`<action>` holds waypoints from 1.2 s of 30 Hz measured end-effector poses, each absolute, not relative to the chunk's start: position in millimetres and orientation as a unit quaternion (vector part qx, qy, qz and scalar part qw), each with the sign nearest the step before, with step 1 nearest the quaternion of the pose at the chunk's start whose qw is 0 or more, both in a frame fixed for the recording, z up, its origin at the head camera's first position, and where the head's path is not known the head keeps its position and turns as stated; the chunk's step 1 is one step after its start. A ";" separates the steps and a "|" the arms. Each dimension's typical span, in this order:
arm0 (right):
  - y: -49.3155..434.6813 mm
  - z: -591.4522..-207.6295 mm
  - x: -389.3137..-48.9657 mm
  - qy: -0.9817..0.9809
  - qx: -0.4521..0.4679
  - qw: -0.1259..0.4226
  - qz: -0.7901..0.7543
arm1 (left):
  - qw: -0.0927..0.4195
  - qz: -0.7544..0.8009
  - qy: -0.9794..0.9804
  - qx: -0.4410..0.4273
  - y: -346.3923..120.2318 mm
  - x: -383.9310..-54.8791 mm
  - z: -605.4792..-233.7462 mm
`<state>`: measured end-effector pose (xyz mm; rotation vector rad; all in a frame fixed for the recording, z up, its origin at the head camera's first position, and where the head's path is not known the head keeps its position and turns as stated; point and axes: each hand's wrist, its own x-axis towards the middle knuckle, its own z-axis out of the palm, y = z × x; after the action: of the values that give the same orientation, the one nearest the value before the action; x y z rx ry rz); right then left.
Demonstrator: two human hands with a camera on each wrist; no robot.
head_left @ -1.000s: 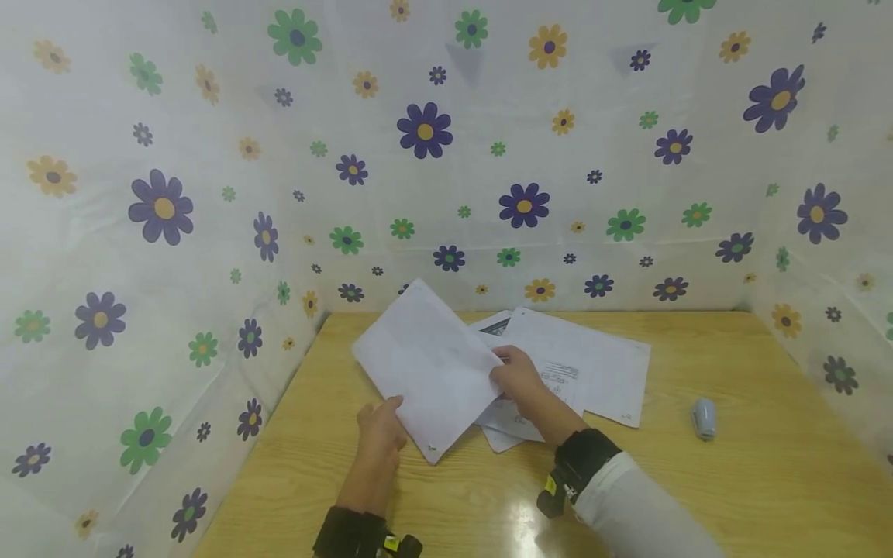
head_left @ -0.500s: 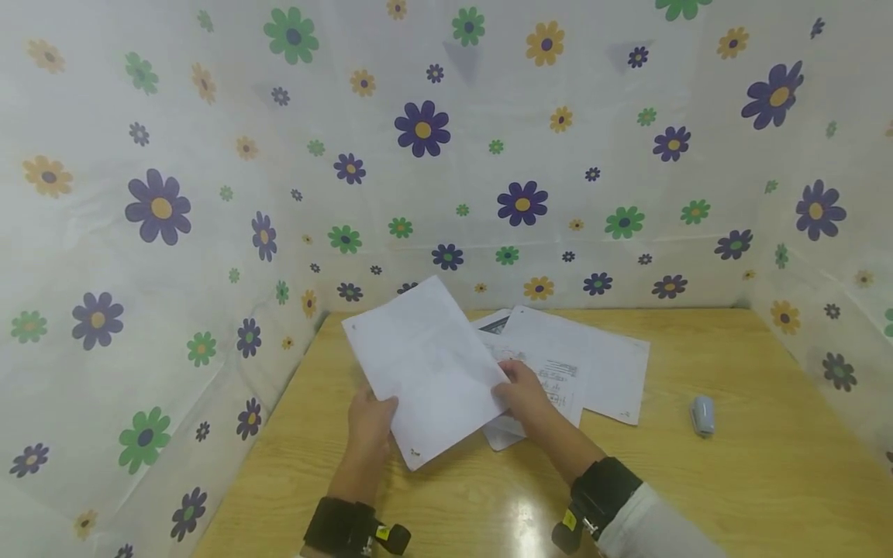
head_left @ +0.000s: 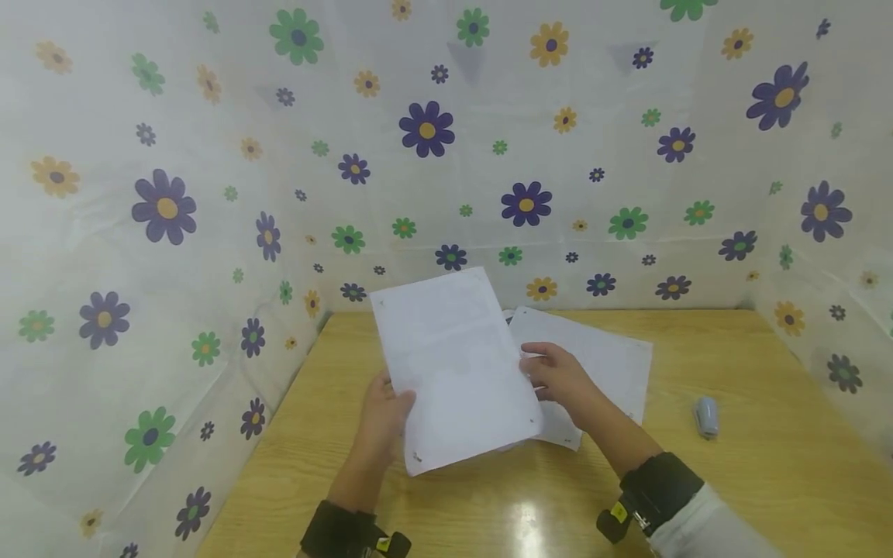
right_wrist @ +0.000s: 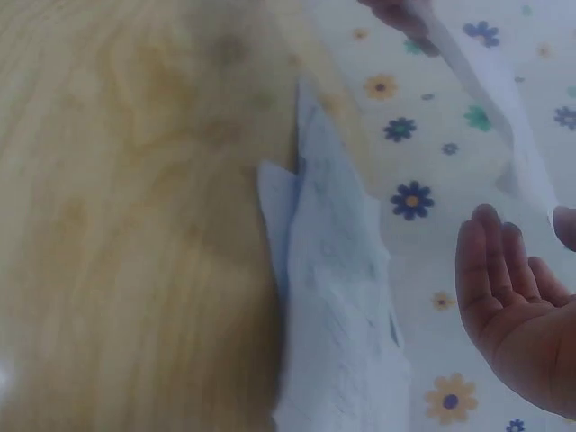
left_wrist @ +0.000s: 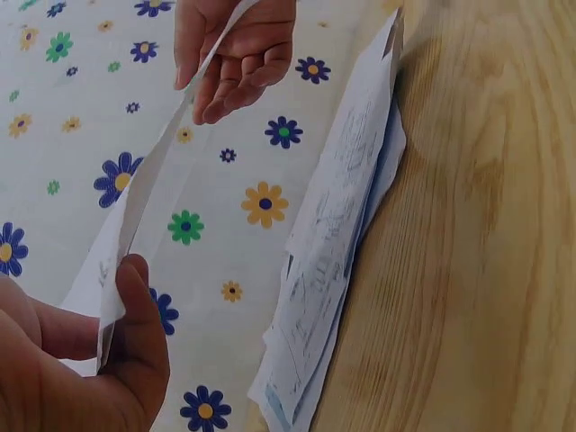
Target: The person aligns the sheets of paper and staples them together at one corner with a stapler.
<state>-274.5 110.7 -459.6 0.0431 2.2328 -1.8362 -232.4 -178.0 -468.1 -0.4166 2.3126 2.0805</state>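
Note:
A white paper sheaf [head_left: 453, 364], with small marks at its corners, is raised above the table and tilted. My left hand [head_left: 380, 422] pinches its left edge between thumb and fingers; the left wrist view shows the grip [left_wrist: 139, 333] edge-on. At the opposite edge is my right hand [head_left: 568, 384], its fingers extended. In the right wrist view its palm [right_wrist: 522, 342] faces up, thumb beside the paper's edge, fingers not curled round it. Behind and below lie loose overlapping papers [head_left: 617, 372], some with handwriting [left_wrist: 324, 234], partly hidden by the raised sheaf.
A light-blue stapler [head_left: 707, 417] lies on the wooden table [head_left: 767, 480] to the right of the papers. White flower-patterned sheeting [head_left: 593, 163] encloses the table at the back and both sides. Each wrist wears a black camera band [head_left: 661, 496].
The held sheaf has turned more upright and shifted right, covering more of the papers behind. My right hand has loosened from its edge and straightened its fingers; my left keeps its pinch.

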 end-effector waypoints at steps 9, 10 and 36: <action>139.7 -447.5 -261.6 0.801 0.022 0.104 -0.589 | 0.068 0.643 0.758 -0.081 -151.6 -222.2 -468.0; 142.0 -447.6 -259.7 0.802 0.024 0.103 -0.588 | 0.073 0.642 0.759 -0.073 -149.4 -221.0 -467.7; 193.1 -451.3 -226.9 0.818 0.064 0.122 -0.559 | 0.061 0.617 0.784 -0.026 -120.5 -224.2 -459.3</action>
<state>-226.9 193.1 -451.3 0.1868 2.3863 -1.6306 -224.2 -120.5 -459.3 -0.0799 2.3732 1.8659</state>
